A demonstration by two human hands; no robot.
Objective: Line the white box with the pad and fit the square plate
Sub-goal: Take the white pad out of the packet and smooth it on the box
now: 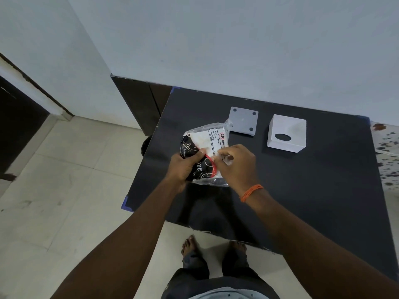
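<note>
A clear plastic packet [205,139] printed in black, white and red, with a white pad inside, is lifted a little above the black table [302,190]. My left hand [183,167] grips its left side. My right hand [235,162] pinches the packet's right edge. The square grey plate [243,120], with dark dots at its corners, lies flat behind the packet. The white box [287,133] sits to the plate's right, a dark oval opening in its upper face.
The table stands against a pale wall, blue tape on its corners. A speckled white surface [388,152] adjoins the table's right edge. My bare feet [190,244] stand on the tiled floor at the near edge.
</note>
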